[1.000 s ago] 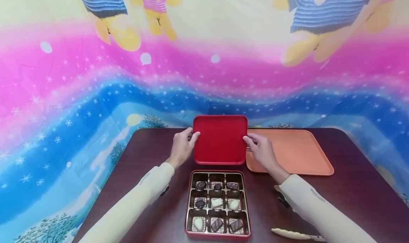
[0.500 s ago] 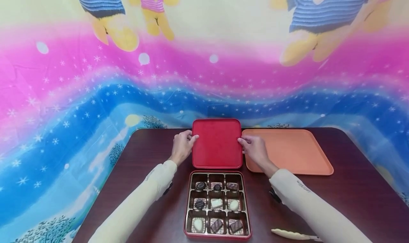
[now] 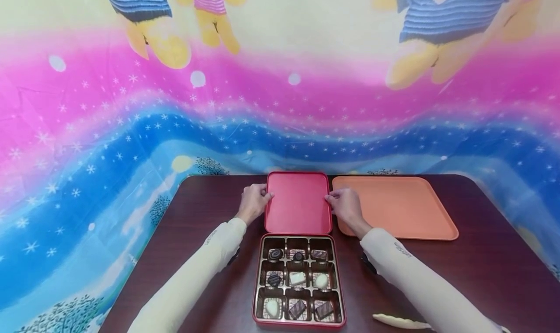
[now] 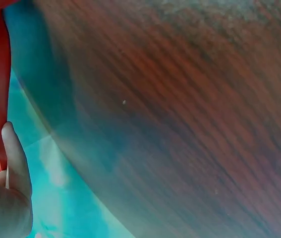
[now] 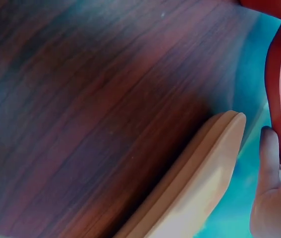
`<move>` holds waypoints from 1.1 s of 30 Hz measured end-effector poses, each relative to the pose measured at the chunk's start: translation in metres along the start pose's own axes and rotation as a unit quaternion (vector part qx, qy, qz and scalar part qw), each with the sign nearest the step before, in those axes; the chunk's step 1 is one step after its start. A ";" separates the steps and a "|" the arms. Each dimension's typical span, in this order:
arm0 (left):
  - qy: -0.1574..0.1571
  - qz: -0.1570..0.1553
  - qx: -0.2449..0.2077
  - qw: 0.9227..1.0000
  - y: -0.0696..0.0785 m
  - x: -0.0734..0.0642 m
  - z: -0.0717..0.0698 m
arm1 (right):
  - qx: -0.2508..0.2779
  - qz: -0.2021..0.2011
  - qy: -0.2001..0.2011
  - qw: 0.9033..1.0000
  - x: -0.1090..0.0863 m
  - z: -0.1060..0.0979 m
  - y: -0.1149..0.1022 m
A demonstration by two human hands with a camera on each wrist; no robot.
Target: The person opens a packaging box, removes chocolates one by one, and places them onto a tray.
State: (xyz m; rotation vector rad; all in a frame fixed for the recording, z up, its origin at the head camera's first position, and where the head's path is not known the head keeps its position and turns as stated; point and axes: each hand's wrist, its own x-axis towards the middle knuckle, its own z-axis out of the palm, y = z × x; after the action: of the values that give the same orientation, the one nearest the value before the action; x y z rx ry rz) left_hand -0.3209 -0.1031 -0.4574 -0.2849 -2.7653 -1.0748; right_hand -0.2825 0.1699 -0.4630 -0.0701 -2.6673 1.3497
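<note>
A square red lid (image 3: 298, 204) with a raised rim lies just behind the chocolate box in the head view, inner face toward me. My left hand (image 3: 254, 201) pinches its left rim between thumb and fingers. On the opposite rim, my right hand (image 3: 345, 206) grips in the same way. Both wrist views show thumb and fingers on the lid's edge (image 4: 0, 89). In front of it the red box (image 3: 299, 323) stands uncovered, its gold divided insert holding dark and white chocolates (image 3: 297, 278), one per compartment.
An orange tray (image 3: 398, 209) lies at the back right, its edge close beside my right hand. Cream-handled tongs or a similar utensil (image 3: 400, 321) lie at the front right, partly under my sleeve. A printed cloth (image 3: 280, 104) hangs behind the dark wooden table (image 3: 210, 192).
Both hands have brought the lid down and tilted it back, flatter toward the table behind the box. Its inner face looks lighter now. The box and the tray have stayed put.
</note>
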 end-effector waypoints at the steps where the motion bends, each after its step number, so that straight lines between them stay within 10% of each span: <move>1: -0.001 -0.001 0.007 1.000 0.000 0.000 0.001 | -0.013 -0.006 0.003 1.000 0.001 0.001 0.001; 13: -0.019 -0.032 0.041 0.998 -0.005 0.001 0.011 | -0.141 -0.019 -0.010 0.990 0.002 0.016 -0.001; 33: -0.040 -0.066 0.062 0.995 -0.011 0.004 0.024 | -0.313 -0.053 -0.059 0.946 0.013 0.026 -0.004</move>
State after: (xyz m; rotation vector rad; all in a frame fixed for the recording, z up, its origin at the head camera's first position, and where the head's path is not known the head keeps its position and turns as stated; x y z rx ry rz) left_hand -0.3293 -0.0943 -0.4815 -0.1344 -2.9448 -0.9318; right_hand -0.2988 0.1485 -0.4735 0.0868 -3.0361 0.4456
